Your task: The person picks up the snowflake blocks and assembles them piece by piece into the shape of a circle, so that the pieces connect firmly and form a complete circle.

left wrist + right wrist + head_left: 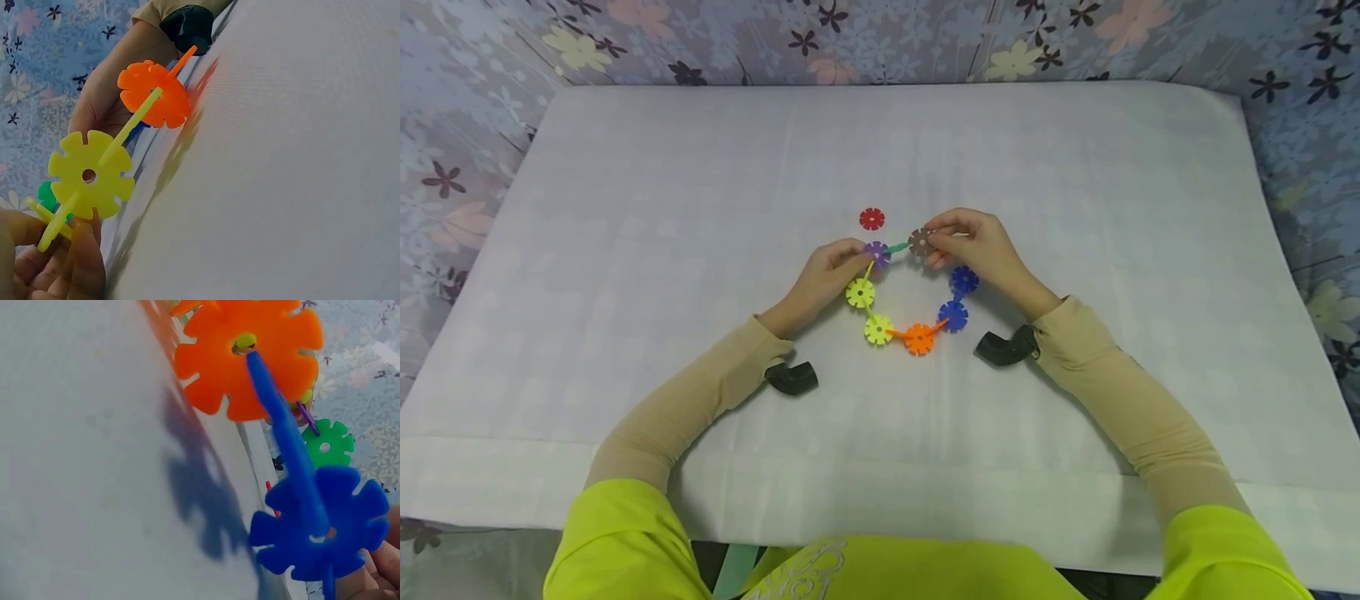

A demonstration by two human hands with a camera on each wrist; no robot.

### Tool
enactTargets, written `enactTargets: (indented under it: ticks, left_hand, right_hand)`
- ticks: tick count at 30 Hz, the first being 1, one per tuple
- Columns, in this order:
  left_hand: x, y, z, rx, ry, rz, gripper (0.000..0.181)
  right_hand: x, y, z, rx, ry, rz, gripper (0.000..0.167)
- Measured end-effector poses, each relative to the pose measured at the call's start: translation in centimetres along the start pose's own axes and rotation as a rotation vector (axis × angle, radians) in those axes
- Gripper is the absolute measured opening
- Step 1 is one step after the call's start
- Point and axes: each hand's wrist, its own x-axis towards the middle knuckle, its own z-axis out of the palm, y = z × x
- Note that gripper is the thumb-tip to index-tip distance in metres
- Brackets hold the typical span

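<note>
Notched plastic flower discs, slotted together, form a curved chain above the white table. My left hand [827, 271] pinches the purple disc [877, 254] at the chain's left end. Between finger and thumb, my right hand [981, 242] holds a brown disc [920, 242]. Edge-on between these two is a green disc [328, 444], close against the brown one; whether they interlock I cannot tell. Yellow discs [90, 175], orange discs [250, 362] and blue discs [322, 525] make up the lower curve. The upper blue end lies below my right hand, partly hidden by fingers.
A loose red disc [872, 219] lies on the white cloth-covered table [662, 208], just beyond the purple one. Black curved pieces [1007, 346] stick out from both sleeve cuffs. Flower-patterned fabric [910, 42] borders the table's far edge and sides.
</note>
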Motion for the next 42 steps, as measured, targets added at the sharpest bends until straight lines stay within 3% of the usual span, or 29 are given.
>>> enactTargets:
  ticks: [14,22,29,42]
  left_hand:
    - [0.0,-0.1,-0.2,0.027,-0.056,0.018,0.020]
    - [-0.1,0.1,-0.2,-0.003,-0.034,-0.002,0.021]
    - [-0.2,0.3,-0.3,-0.007,-0.055,-0.015,0.021]
    - [-0.3,0.2,-0.3,0.052,-0.095,-0.043,0.018]
  right_hand:
    - [-0.1,0.3,-0.1,0.008,-0.111,-0.006,0.011]
    - [0.0,0.8,-0.2,0.197,-0.116,0.003,0.010]
    - [0.1,1.3,-0.3,0.378,-0.159,0.038,0.017]
    - [0.0,2.1,-0.3,0.424,-0.230,0.057,0.024]
